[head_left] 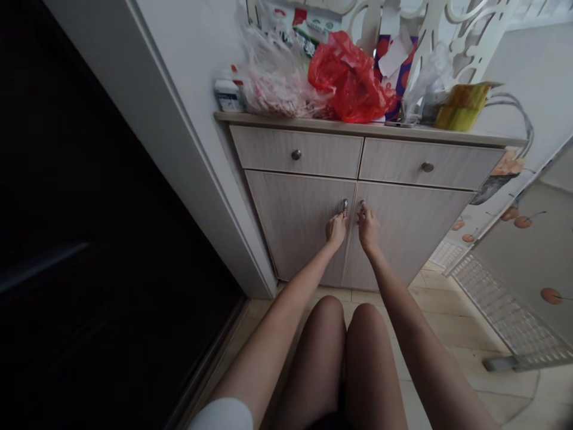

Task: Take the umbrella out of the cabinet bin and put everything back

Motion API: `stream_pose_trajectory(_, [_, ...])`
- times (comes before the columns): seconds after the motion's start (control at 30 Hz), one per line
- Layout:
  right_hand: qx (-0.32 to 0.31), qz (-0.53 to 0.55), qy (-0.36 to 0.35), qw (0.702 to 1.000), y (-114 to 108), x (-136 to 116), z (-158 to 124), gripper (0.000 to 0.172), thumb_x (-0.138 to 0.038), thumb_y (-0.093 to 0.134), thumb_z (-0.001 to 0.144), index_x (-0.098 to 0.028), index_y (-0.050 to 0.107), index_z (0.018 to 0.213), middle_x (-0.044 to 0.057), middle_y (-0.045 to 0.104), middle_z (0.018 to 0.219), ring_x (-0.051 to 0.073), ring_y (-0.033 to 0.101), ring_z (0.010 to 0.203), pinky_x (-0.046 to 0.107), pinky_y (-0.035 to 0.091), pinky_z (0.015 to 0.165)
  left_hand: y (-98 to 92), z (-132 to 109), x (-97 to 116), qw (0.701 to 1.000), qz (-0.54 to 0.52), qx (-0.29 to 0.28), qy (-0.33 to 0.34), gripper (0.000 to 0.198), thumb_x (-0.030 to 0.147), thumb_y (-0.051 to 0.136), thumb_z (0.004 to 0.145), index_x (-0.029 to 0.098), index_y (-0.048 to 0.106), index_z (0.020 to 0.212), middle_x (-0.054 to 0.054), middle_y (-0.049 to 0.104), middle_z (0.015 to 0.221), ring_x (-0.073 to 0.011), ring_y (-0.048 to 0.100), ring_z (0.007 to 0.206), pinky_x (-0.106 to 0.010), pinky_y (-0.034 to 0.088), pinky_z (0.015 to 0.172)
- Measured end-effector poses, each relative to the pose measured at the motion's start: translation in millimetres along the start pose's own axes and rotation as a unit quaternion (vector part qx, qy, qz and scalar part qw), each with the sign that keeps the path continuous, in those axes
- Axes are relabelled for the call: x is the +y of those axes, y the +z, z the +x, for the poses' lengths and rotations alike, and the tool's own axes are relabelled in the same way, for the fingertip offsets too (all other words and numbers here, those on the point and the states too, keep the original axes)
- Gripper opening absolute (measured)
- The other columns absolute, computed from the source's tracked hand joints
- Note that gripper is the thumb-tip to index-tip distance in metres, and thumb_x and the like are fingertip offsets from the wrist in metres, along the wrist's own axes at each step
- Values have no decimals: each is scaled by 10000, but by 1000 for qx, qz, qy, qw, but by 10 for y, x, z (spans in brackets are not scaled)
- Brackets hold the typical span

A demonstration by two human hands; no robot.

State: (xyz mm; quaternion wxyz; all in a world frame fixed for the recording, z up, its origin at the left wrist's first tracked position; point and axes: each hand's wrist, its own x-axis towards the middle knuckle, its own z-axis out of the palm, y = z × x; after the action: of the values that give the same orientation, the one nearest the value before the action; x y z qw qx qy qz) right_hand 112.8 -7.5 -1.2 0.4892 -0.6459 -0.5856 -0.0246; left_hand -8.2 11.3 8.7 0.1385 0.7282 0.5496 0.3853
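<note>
I find my left hand pinching the left handle and my right hand clasping the right handle, flanking the seam of the closed cabinet doors; I judge this the gripping step, the next move calling for even force.

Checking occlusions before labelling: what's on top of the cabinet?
On the cabinet: white container, clear bag, red bag, yellow item, among others. Whatever sits directly behind the red bag is covered.

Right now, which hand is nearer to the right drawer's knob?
Right: the right hand is below and left of the knob; the left hand is also below, but farther left.
</note>
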Motion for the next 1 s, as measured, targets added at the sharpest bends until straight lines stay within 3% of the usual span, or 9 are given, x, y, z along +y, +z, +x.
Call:
stream_pose_trajectory(0.33, [-9,-44,6,999,1,-26,18,521,-296,349,994,-205,484,1489,151,675,1082,215,644,863,301,442,736,94,92,-56,997,-77,13,-18,256,156,496,972,139,720,1095,-147,721,1060,-209,656,959,-294,441,875])
stream_pose_trajectory(0.6, [-108,-76,39,990,-239,-60,15,580,-299,409,990,-253,351,1565,164,676,1104,220,653,804,335,456,748,86,76,-105,978,-194,-4,-78,272,73,551,890,128,730,1088,-137,733,1102,-208,651,1048,-326,454,970])
stream_pose_trajectory(0.7, [-161,-76,39,983,-304,-64,25,691,-227,479,943,-265,254,1595,136,706,1081,215,647,805,328,460,751,63,-101,-176,967,-227,3,-115,346,82,612,863,127,688,1198,-153,709,1179,-194,637,1117,-297,450,982])
stream_pose_trajectory(0.77, [-174,-44,40,983,-337,-83,20,761,-192,528,896,-239,241,1599,124,723,1059,212,642,796,321,466,752,47,-302,-218,958,-246,5,-147,390,121,631,874,125,648,1264,-147,718,1110,-181,656,1053,-284,477,928])
stream_pose_trajectory(0.9, [-85,105,81,987,-447,-131,-157,758,-296,597,850,-151,352,1553,68,716,872,176,604,692,288,478,709,-57,-856,-320,937,-283,-14,-203,428,249,643,913,133,594,1322,-21,650,732,-114,594,624,-225,470,619])
stream_pose_trajectory(0.97, [-65,222,141,963,-543,-137,-366,754,-395,621,826,-130,426,1505,-21,602,662,135,506,552,250,444,584,-179,-1131,-401,908,-349,-49,-225,443,306,683,893,151,603,1301,53,536,615,-68,456,470,-185,374,503])
stream_pose_trajectory(1.0, [-87,296,174,935,-604,-133,-486,769,-423,639,803,-133,446,1488,-75,498,572,114,427,484,225,395,510,-259,-1244,-442,866,-430,-82,-242,461,308,713,871,162,605,1295,80,480,589,-47,387,432,-172,328,479])
